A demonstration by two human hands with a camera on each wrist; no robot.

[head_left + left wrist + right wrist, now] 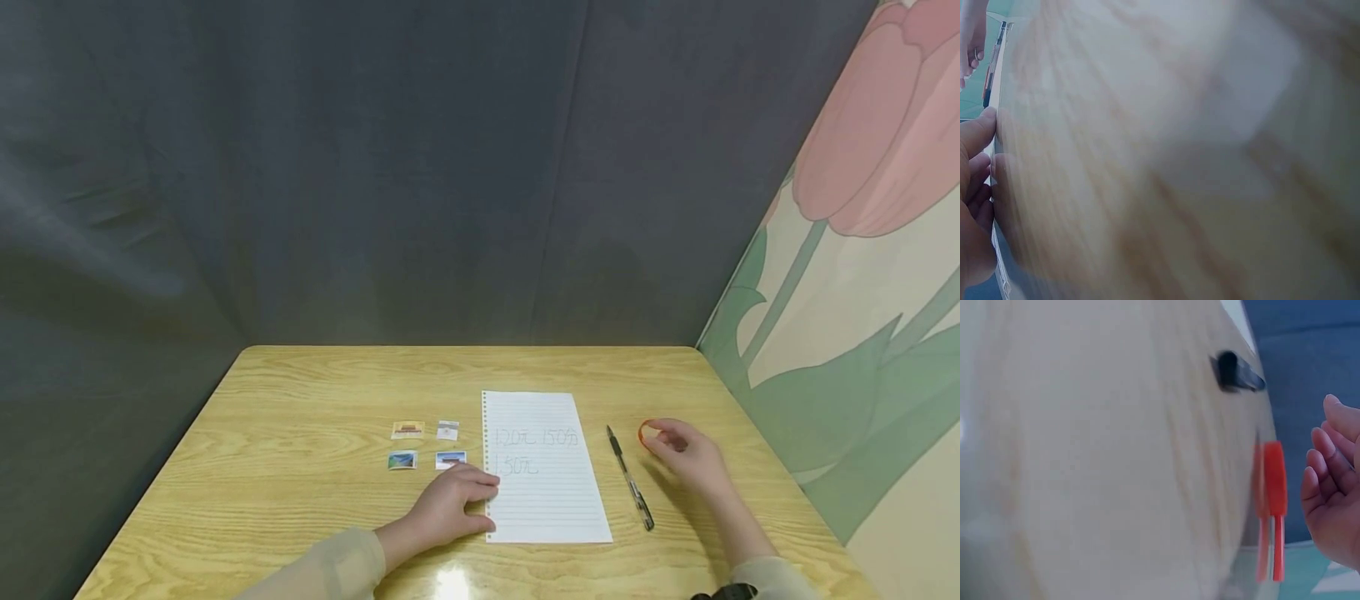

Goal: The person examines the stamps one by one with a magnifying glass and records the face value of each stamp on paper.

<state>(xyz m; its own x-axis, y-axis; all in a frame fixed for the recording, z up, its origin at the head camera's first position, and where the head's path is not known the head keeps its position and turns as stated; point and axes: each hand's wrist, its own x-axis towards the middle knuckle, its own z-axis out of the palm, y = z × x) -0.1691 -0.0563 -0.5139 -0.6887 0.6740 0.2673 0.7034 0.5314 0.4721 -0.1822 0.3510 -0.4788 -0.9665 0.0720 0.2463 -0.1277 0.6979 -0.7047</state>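
My left hand [453, 504] rests at the left edge of a lined sheet of paper [540, 508], thumb and fingers apart and touching it. The paper bears handwritten figures. In the left wrist view the left hand [975, 187] shows at the left edge. My right hand [693, 458] hovers by a red, ring-like object [642, 433], partly hidden behind the fingers. In the right wrist view this red object [1276, 478] has a broad red end and a narrower red-and-white part. A gap separates it from the loosely bent fingers [1329, 459]. Its kind is unclear.
A black pen [630, 479] lies between paper and right hand. Left of the paper are several small stamp-like pictures, among them a yellow one [408, 430] and a blue-green one [402, 460]. A dark curtain [450, 208] hangs behind the wooden table [300, 417].
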